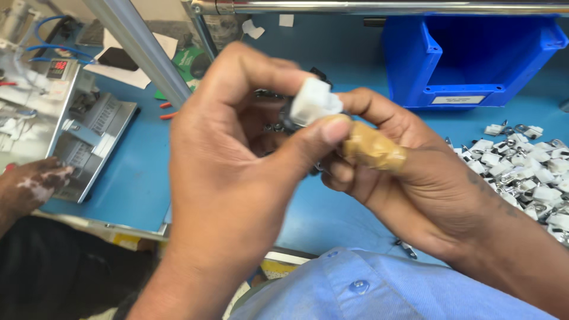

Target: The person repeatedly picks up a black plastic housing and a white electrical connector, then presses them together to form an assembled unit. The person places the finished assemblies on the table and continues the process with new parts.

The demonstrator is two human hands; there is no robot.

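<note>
Pinched between left hand (231, 178) and taped right hand (415, 178), the small white plastic connector block (314, 101) could slip, judging by that fingertip-only hold.

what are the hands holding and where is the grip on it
Both hands hold one small white plastic part with a dark piece behind it. The left hand pinches its white end between thumb and forefinger; the right hand, one finger taped, supports the darker side, mostly hidden.
</note>
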